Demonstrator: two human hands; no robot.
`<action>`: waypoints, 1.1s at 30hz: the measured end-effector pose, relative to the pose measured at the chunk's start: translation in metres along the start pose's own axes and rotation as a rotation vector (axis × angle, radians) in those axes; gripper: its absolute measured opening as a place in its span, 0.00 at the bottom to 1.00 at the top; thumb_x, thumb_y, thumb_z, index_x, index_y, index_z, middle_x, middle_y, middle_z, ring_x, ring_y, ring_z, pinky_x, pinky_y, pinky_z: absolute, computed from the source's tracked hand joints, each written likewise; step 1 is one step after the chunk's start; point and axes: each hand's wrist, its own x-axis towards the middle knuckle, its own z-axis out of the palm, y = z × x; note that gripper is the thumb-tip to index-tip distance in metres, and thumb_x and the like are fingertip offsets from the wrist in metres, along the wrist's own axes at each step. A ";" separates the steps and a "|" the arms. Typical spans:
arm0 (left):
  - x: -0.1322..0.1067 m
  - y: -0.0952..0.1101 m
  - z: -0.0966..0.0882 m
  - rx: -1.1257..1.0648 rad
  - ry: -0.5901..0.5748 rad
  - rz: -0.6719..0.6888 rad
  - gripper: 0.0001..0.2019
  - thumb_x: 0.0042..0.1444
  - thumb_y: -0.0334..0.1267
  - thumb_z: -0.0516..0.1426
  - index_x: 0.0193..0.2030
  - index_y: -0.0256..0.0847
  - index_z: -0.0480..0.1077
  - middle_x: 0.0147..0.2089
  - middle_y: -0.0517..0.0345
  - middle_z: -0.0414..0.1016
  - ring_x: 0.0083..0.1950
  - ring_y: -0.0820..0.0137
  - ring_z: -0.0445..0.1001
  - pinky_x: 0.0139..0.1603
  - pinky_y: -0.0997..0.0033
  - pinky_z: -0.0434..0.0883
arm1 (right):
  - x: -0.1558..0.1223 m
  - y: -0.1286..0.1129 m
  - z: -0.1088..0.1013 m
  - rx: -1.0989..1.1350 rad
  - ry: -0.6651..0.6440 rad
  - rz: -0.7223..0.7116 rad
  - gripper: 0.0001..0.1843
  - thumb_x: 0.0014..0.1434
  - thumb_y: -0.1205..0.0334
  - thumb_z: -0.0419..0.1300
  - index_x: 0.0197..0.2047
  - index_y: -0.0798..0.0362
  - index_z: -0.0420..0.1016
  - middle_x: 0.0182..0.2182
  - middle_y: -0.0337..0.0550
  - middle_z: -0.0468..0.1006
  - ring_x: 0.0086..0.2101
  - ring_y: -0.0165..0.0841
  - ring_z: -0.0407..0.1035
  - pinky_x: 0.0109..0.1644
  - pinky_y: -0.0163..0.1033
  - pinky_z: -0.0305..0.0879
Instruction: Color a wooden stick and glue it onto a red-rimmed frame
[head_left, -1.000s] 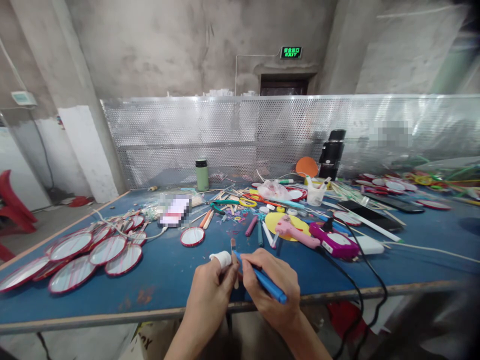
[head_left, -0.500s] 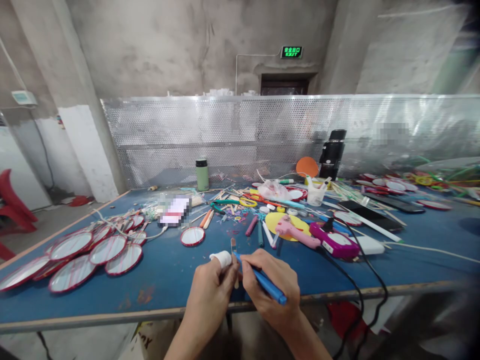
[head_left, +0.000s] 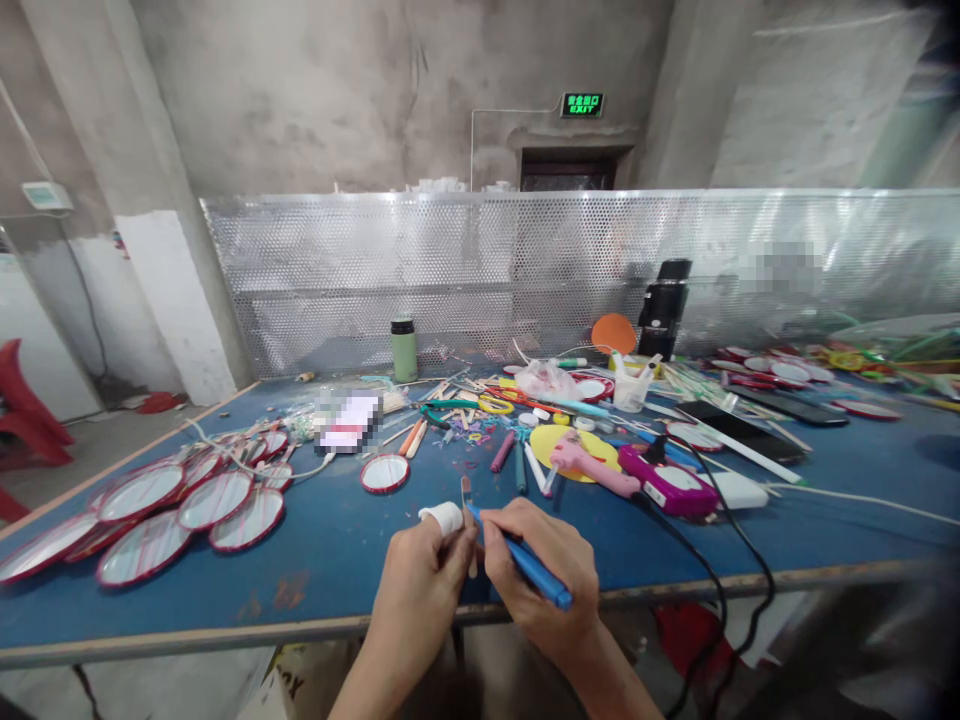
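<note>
Between thumb and fingers, my left hand (head_left: 424, 575) pinches a wooden craft stick (head_left: 466, 490) whose upper end looks brownish-pink. White tape or bandage (head_left: 444, 517) wraps one finger of that hand. My right hand (head_left: 544, 560) is closed around a blue marker pen (head_left: 536, 572) in a writing grip, its tip at the stick. Both hands are close together above the table's front edge. Just beyond them lie a small round red-rimmed disc (head_left: 385, 473), a dark pink marker (head_left: 503, 452) and a teal marker (head_left: 520, 467).
Many red-rimmed discs (head_left: 187, 515) pile up at the left beside a phone (head_left: 351, 420). A pink glue gun (head_left: 592, 465) rests on a yellow disc (head_left: 544, 442), near a purple device (head_left: 667, 482) with black cables. A green bottle (head_left: 403, 352) and black thermos (head_left: 664, 312) stand behind.
Almost nothing differs. Both hands keep their hold on the craft stick and blue marker pen, with only a very slight shift of the camera view.
</note>
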 end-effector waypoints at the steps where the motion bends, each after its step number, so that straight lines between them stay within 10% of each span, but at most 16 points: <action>1: 0.000 0.000 0.000 0.003 -0.001 0.002 0.16 0.65 0.44 0.51 0.27 0.41 0.63 0.24 0.64 0.69 0.27 0.73 0.65 0.29 0.76 0.57 | -0.001 0.000 0.000 -0.010 0.006 0.003 0.08 0.60 0.76 0.60 0.39 0.54 0.73 0.27 0.39 0.75 0.27 0.29 0.70 0.33 0.34 0.66; 33: 0.001 0.000 0.001 0.014 0.012 0.009 0.18 0.65 0.45 0.50 0.25 0.41 0.61 0.23 0.64 0.68 0.25 0.74 0.63 0.28 0.75 0.55 | -0.001 0.000 0.000 -0.047 0.038 0.008 0.07 0.61 0.76 0.60 0.37 0.54 0.73 0.25 0.38 0.73 0.26 0.28 0.69 0.32 0.34 0.65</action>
